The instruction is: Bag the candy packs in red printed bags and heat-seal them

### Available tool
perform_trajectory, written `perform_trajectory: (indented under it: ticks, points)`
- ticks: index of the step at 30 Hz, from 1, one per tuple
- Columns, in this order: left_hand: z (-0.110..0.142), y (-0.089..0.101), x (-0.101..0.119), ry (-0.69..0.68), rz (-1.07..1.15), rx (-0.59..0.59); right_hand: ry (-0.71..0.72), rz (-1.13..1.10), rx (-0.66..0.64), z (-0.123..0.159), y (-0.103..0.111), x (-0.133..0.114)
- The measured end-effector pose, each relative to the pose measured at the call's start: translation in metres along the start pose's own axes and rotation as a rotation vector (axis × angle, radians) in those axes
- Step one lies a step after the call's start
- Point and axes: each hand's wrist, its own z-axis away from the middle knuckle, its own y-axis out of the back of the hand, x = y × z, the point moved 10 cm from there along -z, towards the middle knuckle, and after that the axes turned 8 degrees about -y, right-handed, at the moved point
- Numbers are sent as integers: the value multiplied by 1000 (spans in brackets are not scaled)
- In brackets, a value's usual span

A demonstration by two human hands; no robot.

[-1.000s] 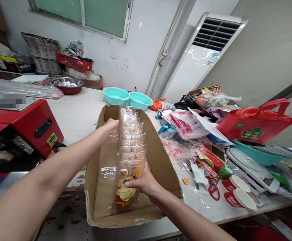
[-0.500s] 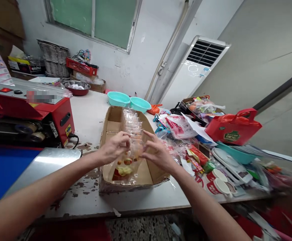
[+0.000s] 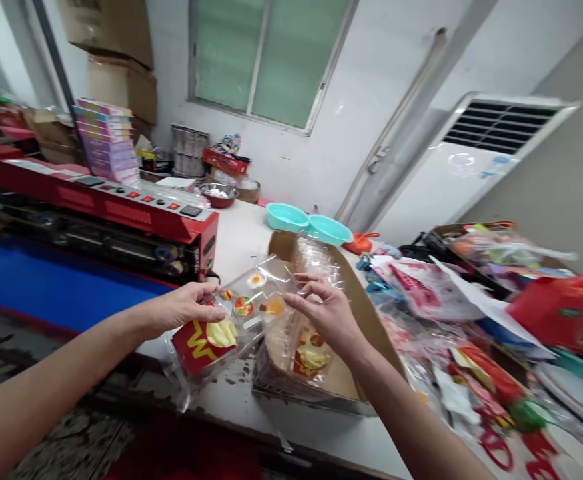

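Observation:
A clear plastic bag (image 3: 244, 333) with a red fries box, yellow fries, a fried egg and other small food pieces showing through hangs tilted at the left of the cardboard box. My left hand (image 3: 184, 310) grips its left edge, thumb on top. At the bag's upper right end, my right hand (image 3: 329, 313) is closed, thumb and fingers pinching the plastic. Beneath and behind the right hand, the open cardboard box (image 3: 366, 320) contains a row of similar clear bags (image 3: 316, 257), and another fries bag (image 3: 311, 360) lies at its near end.
On the left stands a red sealing machine (image 3: 191, 233) with a blue belt (image 3: 71, 280). Two turquoise basins (image 3: 286, 217) sit behind the box. Papers, packaging and a red bag (image 3: 561, 310) crowd the right side. The table's front edge runs just below the box.
A bag of toy food has come out of the box and moved left in my hands. The view has turned left, bringing more of the red machine into sight.

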Motion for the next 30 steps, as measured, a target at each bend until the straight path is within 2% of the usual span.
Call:
perform_trajectory:
  ticks: [3, 6, 7, 9, 11, 13, 17, 20, 22, 24, 27, 30]
  points:
    - [37, 37, -25, 173, -51, -31, 74, 32, -193, 7, -66, 11]
    - [62, 68, -39, 258, -222, -7, -25, -11, -340, 7, -117, 29]
    - [65, 80, -38, 224, -362, 43, -77, -39, -353, 5, -129, 37]
    - [65, 93, -23, 39, -735, 171, -168, -121, -354, 1, -146, 50]
    - [63, 80, -7, -203, -1066, 229, -248, -184, -358, 0, -158, 62]
    - [58, 58, -6, -359, -1245, 201, -347, -239, -390, 5, -167, 73]
    - [48, 34, -9, -500, -1449, 157, -615, -395, -413, 23, -175, 97]
    - [47, 27, -7, -582, -1576, 148, -637, -408, -469, 29, -181, 98]
    - [47, 26, -6, -586, -1663, 192, -589, -394, -514, 27, -186, 94]
    - [45, 25, -7, -533, -1734, 235, -546, -345, -541, 23, -190, 90]
    - [36, 25, -15, -357, -1739, 222, -500, -228, -565, 18, -194, 83]
    - [28, 35, -21, -156, -1632, 212, -416, -135, -580, 14, -196, 72]
